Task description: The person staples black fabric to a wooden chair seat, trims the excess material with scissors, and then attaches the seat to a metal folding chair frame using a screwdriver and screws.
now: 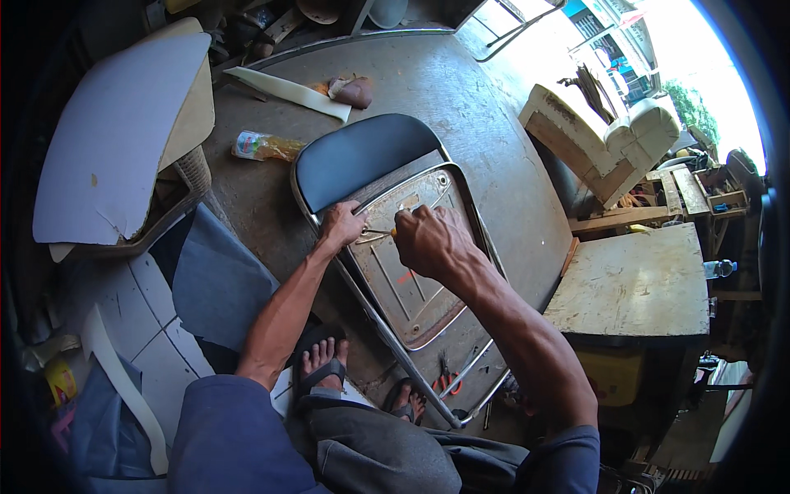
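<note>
A folding chair (403, 309) lies folded on the floor before me, its black padded backrest (362, 156) at the far end. Its rusty metal seat underside (432, 288) faces up inside a chrome tube frame. At the seat's left edge, my left hand (340, 226) is closed on the chair, thumb and fingers by the rim. My right hand (434, 239) is wrapped round the yellow handle of what looks like a screwdriver (378, 233). Its thin metal shaft points left toward my left hand. The fingers partly hide the handle, and I cannot make out exactly where the tip touches.
Red-handled scissors (445, 380) lie by the chair's near end. Beyond the backrest are a plastic bottle (267, 146) and a pale foam strip (288, 92). A white board (123, 136) leans at left. At right stand a worn wooden table (629, 280) and a bare armchair frame (597, 144).
</note>
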### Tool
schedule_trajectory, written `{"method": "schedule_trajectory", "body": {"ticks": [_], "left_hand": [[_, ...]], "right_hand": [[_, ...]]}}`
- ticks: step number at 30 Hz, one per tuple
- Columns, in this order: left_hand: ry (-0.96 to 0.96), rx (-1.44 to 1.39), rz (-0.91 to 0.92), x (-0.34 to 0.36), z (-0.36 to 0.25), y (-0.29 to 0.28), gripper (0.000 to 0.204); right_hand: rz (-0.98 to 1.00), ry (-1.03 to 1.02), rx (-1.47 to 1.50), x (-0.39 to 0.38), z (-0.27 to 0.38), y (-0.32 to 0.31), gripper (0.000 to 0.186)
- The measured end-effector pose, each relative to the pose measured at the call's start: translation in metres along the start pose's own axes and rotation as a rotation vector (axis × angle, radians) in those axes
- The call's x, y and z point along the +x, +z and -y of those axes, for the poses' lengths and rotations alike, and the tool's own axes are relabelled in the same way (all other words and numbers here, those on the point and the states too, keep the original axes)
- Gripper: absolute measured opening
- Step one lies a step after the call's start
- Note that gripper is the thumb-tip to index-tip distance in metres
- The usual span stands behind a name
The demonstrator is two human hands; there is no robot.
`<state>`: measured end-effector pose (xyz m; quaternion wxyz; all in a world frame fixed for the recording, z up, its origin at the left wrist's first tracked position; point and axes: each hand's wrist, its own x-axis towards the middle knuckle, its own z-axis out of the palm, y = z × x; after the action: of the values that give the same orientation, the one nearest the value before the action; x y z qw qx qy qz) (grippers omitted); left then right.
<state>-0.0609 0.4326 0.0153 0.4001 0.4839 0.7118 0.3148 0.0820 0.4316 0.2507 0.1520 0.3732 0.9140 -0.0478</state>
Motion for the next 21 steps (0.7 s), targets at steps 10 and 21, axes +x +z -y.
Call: {"method": "schedule_trajectory", "body": {"ticks": [10, 21], "left_hand": [[-0.061, -0.037, 0.059, -0.004, -0.008, -0.010, 0.032], [-0.095, -0.082, 0.174, 0.013, 0.008, -0.012, 0.036]], "right_hand": [[0.182, 0.233, 0.229, 0.011, -0.017, 0.002, 0.032], [-0.089, 0.418, 0.512, -0.152, -0.083, 0.029, 0.040]]}}
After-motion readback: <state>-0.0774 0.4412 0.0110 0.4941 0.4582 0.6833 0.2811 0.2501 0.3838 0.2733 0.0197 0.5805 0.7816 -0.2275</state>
